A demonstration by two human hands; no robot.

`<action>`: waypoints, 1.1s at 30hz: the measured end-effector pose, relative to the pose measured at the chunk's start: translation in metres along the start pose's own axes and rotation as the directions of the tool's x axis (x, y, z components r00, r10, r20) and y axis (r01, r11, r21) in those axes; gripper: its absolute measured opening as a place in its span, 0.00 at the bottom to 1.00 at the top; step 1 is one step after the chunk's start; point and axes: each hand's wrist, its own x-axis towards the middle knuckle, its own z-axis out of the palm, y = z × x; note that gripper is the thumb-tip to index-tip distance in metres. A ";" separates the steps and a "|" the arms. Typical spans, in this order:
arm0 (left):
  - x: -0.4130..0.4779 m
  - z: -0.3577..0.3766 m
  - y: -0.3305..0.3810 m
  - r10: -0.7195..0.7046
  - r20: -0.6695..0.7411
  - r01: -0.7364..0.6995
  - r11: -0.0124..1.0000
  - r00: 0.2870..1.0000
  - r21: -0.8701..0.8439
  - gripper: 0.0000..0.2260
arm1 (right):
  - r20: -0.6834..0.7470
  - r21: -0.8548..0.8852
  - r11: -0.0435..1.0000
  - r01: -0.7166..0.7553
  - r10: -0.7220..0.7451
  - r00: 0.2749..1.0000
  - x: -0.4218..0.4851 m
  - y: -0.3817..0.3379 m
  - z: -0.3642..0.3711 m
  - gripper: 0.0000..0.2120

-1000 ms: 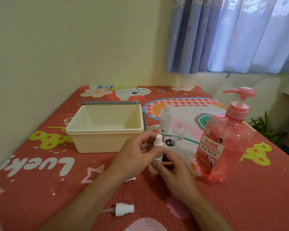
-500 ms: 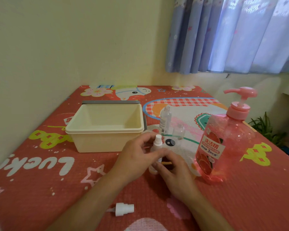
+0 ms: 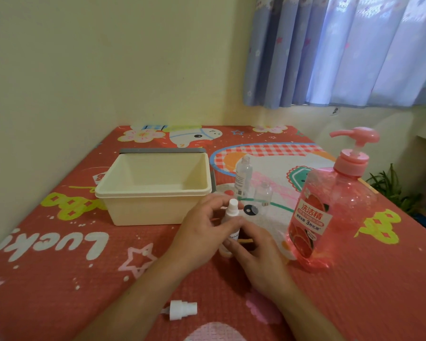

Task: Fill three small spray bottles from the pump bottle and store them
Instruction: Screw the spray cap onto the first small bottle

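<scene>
The left hand (image 3: pixel 200 228) curled its fingers round the upper part of a capped spray bottle (image 3: pixel 232 216); the right hand (image 3: pixel 259 255) pinched its lower body; the bottle sat between the cream bin (image 3: pixel 143 205) and the pump bottle (image 3: pixel 330 212); two uncapped bottles (image 3: pixel 243 177) stood behind; a loose spray cap (image 3: pixel 182 310) lay nearer.

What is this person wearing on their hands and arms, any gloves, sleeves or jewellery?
Nothing that shows. The left hand and right hand have no gloves, and no rings are in view. The left forearm and right forearm are bare down to the picture's lower edge, with no sleeves, watch or bracelet.
</scene>
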 end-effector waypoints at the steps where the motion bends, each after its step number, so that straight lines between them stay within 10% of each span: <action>1: 0.000 0.000 -0.001 0.010 -0.005 -0.010 1.000 1.000 -0.005 0.10 | 0.006 0.006 1.000 0.005 -0.005 1.000 0.000 -0.001 0.000 0.10; 33: 0.001 0.002 -0.002 0.020 0.043 -0.023 0.997 0.999 0.075 0.10 | -0.004 0.015 1.000 -0.018 0.018 1.000 -0.001 0.006 -0.001 0.08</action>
